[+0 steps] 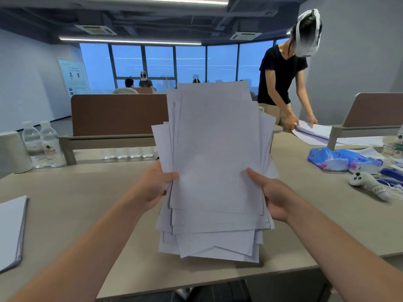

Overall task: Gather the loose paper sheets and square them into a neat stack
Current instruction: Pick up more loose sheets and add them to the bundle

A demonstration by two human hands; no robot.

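Observation:
A thick bundle of white paper sheets (216,162) stands nearly upright above the beige table (87,203), its edges uneven and fanned, with corners sticking out at the bottom and both sides. My left hand (156,186) grips the bundle's left edge, thumb on the front. My right hand (272,195) grips the right edge the same way. The bottom corners hang just over the table near its front edge.
A second flat stack of paper (11,227) lies at the left edge. Water bottles (41,144) stand back left by a brown divider (117,114). Tissue packs (340,160) and a white controller (368,184) lie right. Another person (283,83) handles papers at the back right.

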